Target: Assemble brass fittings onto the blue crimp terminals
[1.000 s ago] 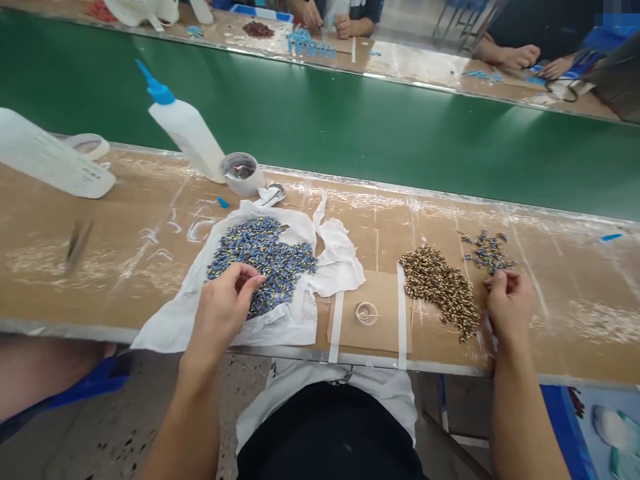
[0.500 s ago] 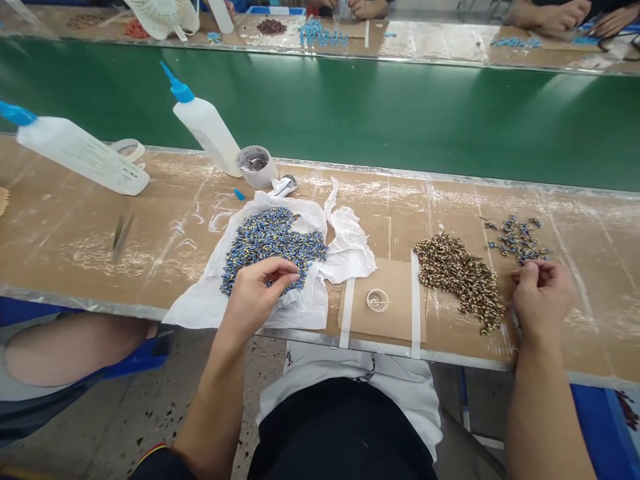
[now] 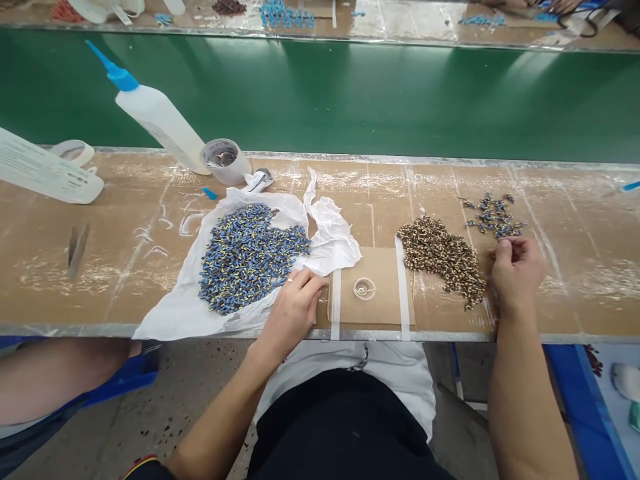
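Note:
My left hand [image 3: 295,303] is closed in a pinch at the right edge of the white cloth [image 3: 175,312]; what its fingertips hold is too small to name. Blue and yellow pieces [image 3: 245,257] lie heaped on that cloth. Between my hands, a small round clear cup [image 3: 364,289] with a thin stick stands on a taped cardboard square [image 3: 370,313]. My right hand [image 3: 517,270] is closed just right of the brown and cream pile [image 3: 443,257], below a small blue and brown cluster [image 3: 495,215]. Anything between its fingertips is hidden.
A blue-tipped bottle [image 3: 160,123] leans by a tape roll [image 3: 225,161]. Another bottle [image 3: 45,170] and tweezers [image 3: 78,250] lie left. Crumpled white paper [image 3: 334,233] is beside the cloth. A green strip [image 3: 320,100] runs behind the table. Another person's leg [image 3: 60,373] is at lower left.
My left hand has moved right, away from the blue and yellow heap to the cloth's right edge. My right hand stays beside the piles. The view has shifted.

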Demonstrator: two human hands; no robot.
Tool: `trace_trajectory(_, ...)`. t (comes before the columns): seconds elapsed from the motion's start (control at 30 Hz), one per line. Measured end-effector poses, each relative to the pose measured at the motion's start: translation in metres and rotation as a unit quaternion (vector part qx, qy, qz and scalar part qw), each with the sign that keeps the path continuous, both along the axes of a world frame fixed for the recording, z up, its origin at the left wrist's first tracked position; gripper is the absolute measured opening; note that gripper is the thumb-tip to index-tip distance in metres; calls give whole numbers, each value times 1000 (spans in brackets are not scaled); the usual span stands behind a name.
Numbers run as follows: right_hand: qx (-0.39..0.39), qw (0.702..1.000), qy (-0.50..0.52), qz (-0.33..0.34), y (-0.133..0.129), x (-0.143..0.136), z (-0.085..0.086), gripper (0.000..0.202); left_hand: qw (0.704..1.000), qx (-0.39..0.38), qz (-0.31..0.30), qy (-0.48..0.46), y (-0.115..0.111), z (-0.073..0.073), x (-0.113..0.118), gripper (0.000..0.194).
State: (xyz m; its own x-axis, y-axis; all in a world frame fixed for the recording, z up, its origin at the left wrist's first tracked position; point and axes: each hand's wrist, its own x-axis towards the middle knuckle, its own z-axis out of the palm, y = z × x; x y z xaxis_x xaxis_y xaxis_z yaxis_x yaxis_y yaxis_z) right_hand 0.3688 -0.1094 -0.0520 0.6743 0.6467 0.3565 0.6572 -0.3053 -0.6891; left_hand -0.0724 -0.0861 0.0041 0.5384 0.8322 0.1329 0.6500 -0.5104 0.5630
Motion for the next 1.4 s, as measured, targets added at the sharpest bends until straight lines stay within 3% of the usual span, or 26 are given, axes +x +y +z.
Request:
trace_trajectory(0.27, 42, 999, 8, 7, -2, 0, 2, 22, 987, -61, 66, -136, -3, 10, 4, 19)
trace_trajectory(0.5, 98, 995, -15, -13, -6, -15, 14, 25, 981, -106, 65, -150, -2, 10, 7, 16)
trace_trajectory(0.63, 101, 995, -6, 12, -13, -41, 28, 27, 981, -116, 39, -153, 0, 6, 3, 19)
trace_trajectory(0.77, 115, 987, 53, 104, -25, -92, 50, 24, 977, -140, 11, -163, -1, 3, 5, 17)
trace_trajectory(0.9, -19, 944, 95, 316, -36, -150, 61, 13, 961, -191, 25, -196, -4, 0, 11, 18)
trace_trajectory(0.97, -53, 919, 109, 374, -38, -170, 60, 11, 963, -183, 23, -196, -3, 0, 15, 14)
trace_trajectory(1.1, -82, 897, 176, 398, -35, -190, 52, 21, 972, -137, 4, -189, -2, 3, 18, 17)
trace_trajectory(1.4, -51, 898, 168, 403, -31, -201, 54, 11, 958, -210, 18, -195, -7, -5, 23, 15)
